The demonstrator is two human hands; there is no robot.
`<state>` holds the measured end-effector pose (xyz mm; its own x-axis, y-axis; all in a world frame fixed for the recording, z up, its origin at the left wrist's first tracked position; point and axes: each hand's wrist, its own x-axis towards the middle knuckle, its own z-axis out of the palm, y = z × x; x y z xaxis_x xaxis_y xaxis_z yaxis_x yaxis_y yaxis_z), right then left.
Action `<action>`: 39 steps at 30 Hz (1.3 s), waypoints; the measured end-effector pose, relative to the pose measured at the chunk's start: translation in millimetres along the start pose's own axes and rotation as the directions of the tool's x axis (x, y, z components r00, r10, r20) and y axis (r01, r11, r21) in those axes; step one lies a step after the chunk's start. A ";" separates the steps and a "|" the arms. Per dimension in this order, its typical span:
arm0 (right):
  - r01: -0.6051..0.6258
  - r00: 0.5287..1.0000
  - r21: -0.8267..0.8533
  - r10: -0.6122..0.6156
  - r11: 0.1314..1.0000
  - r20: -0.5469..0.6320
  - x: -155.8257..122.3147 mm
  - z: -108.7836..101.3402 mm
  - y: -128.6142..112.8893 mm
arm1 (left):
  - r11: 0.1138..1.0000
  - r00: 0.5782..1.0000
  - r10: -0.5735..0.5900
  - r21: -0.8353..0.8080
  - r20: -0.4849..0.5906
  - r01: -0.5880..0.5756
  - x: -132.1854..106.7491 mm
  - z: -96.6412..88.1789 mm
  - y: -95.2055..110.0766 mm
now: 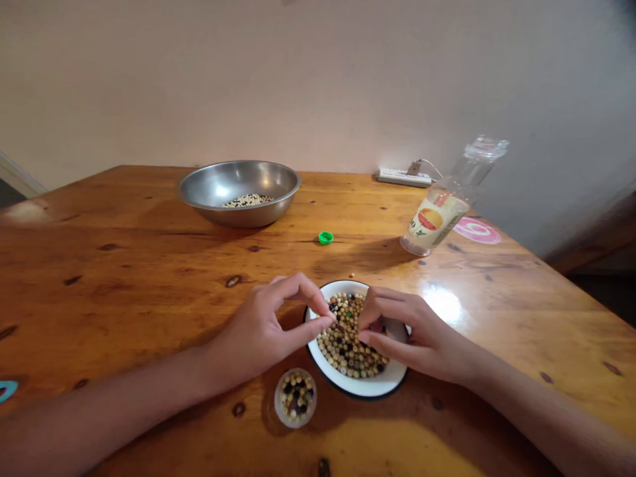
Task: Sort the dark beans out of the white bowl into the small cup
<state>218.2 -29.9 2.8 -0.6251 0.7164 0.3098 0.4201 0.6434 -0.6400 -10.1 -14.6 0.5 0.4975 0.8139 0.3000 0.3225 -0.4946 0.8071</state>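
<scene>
Wooden counter (pixel 124 278) carried a white bowl (pixel 392 381) of cream and dark beads (pixel 345 344), round, with no long axis to read. Left hand (pixel 258 338) and right hand (pixel 412 331) met over the bowl, fingers (pixel 308 291) pinched together on each side; anything held was too small to tell.

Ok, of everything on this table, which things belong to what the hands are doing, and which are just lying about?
In use: left hand, right hand, beads, white enamel bowl, small cup of beads, steel bowl of beads.

Lying about: green bottle cap, tilted plastic bottle, power strip.
</scene>
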 end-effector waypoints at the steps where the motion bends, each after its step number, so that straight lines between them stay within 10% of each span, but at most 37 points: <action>1: -0.008 1.000 -0.006 0.008 1.000 -0.006 -0.1 -0.5 0.1 | 1.000 1.000 -0.006 -0.005 -0.023 0.005 0.9 -1.1 0.9; 8: -0.109 0.994 -0.042 0.109 0.993 0.010 -4.7 -10.1 3.4 | 0.994 0.995 -0.091 -0.061 -0.031 0.089 4.2 -14.2 6.5; 13: -0.207 0.978 -0.023 0.206 0.978 -0.011 -7.4 -19.0 9.6 | 0.974 0.999 -0.041 0.225 0.026 0.034 7.8 -14.6 -1.8; 25: -0.247 0.969 0.018 0.247 0.969 -0.013 -6.1 -20.3 12.1 | 0.941 0.910 0.083 0.268 0.407 -0.206 13.8 -20.5 -18.7; 39: -0.155 0.987 0.216 0.160 0.964 -0.005 -1.3 4.9 -6.3 | 0.963 0.992 0.026 -0.269 0.123 0.008 11.3 -16.7 -17.1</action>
<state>213.1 -36.2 3.0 -0.5470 0.8111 0.2069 0.3594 0.4508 -0.8171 -23.4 8.1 -1.5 0.6009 0.7571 0.2562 0.0981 -0.3881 0.9164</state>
